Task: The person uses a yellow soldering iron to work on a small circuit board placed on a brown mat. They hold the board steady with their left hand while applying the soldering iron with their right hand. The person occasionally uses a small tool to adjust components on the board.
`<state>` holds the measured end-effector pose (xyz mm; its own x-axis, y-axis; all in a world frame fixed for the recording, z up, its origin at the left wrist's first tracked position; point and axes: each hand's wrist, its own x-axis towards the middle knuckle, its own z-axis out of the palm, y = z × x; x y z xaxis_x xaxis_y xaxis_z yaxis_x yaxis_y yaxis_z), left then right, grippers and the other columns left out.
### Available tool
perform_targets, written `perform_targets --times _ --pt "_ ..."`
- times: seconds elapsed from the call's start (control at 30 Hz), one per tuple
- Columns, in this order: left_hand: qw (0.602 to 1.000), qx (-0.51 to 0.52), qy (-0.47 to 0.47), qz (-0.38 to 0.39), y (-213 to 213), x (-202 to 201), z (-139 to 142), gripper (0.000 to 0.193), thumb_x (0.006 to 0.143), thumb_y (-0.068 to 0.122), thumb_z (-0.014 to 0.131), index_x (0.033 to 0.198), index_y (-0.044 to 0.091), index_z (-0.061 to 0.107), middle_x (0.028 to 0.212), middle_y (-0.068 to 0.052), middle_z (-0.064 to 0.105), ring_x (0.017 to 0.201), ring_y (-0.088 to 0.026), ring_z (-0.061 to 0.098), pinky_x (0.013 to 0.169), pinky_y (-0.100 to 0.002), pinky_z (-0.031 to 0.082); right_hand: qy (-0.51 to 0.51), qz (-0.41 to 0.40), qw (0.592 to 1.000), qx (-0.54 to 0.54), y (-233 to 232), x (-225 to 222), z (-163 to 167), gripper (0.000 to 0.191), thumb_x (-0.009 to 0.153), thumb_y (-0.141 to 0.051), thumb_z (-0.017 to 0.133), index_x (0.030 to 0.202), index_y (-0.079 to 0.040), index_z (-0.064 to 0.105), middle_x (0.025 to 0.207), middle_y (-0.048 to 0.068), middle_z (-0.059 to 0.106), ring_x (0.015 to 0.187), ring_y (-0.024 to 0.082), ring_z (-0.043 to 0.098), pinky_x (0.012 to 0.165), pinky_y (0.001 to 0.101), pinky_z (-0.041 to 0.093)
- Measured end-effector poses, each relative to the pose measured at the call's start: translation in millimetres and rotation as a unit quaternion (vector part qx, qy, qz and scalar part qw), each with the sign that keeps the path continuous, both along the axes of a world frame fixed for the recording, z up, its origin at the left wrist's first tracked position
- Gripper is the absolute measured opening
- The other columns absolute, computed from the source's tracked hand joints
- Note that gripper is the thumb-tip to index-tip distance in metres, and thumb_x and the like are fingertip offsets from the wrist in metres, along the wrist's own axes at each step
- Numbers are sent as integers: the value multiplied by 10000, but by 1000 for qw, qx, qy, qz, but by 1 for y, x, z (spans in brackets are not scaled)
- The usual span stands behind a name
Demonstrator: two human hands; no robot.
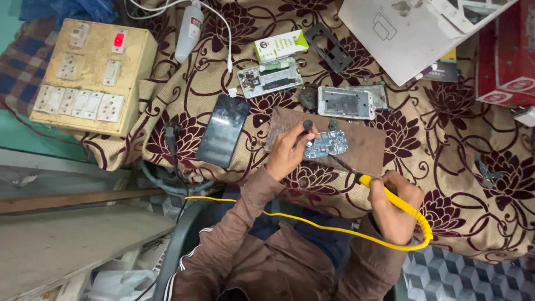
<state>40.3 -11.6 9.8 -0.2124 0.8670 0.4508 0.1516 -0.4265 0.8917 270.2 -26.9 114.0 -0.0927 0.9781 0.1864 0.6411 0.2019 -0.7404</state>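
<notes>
Right hand: the right hand is clenched around the yellow handle of a soldering iron, whose dark tip reaches up-left toward the circuit board; whether the tip touches the board is hard to make out.
Left hand: the left hand grips a thin dark tool with a round black knob; its lower end is hidden behind the fingers, beside the board's left edge.
Circuit board: small, bluish, with pale metal shields, lying flat on a brown wooden board between the two hands.
Cord: a yellow cord loops from the iron's rear around the right wrist and runs left across the lap.
Sleeves: brown sleeves with a white stripe; the torso is cut off at the bottom edge.
Counter: the counter is covered by a beige cloth with a maroon flower pattern.
Near left: a black phone lies screen-up just left of the wooden board.
Behind: an opened phone frame with exposed parts and a silver phone chassis lie beyond the board; a dark round part between them is too small to identify.
Further back: a small green-and-white box, a dark plastic frame, and a white bottle partly crossed by a white cable.
Far left: a yellowed switchboard with sockets and a lit red indicator.
Top right: a white carton and a red box, both cut off by the frame.
</notes>
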Motion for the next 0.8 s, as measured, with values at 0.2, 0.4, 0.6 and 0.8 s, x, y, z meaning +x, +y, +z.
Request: perform_targets --times 0.2,0.4,0.6,0.8 --pt "1000 4 -2 2 -7 2 2 81 1062 54 588 1127 5 590 994 -134 729 964 -253 763 823 -343 577 13 -9 1000 -14 -3 -1 1 205 883 -100 615 742 47 635 537 91 578 480 134 546 498 308 403" --pt "998 -35 43 27 -14 1 10 117 1042 43 585 1132 -9 640 1013 -151 734 911 -243 744 781 -336 556 -19 -8 1000 -1 -2 0 -1 194 885 -91 619 752 49 643 532 94 565 468 137 534 501 308 393" --pt "998 -16 -64 19 -20 0 14 183 1070 15 550 1244 -11 600 1141 -144 748 1111 -217 743 941 -309 601 1 -13 1000 -13 -6 1 -3 220 899 -113 630 742 41 615 528 90 531 465 143 491 485 332 355" --pt "997 -23 -60 35 -22 2 11 299 1026 -11 594 1321 0 546 1123 -128 755 1114 -203 743 949 -310 604 -25 3 1000 18 -5 -1 -4 204 881 -115 643 760 48 620 542 103 502 477 146 465 497 339 353"
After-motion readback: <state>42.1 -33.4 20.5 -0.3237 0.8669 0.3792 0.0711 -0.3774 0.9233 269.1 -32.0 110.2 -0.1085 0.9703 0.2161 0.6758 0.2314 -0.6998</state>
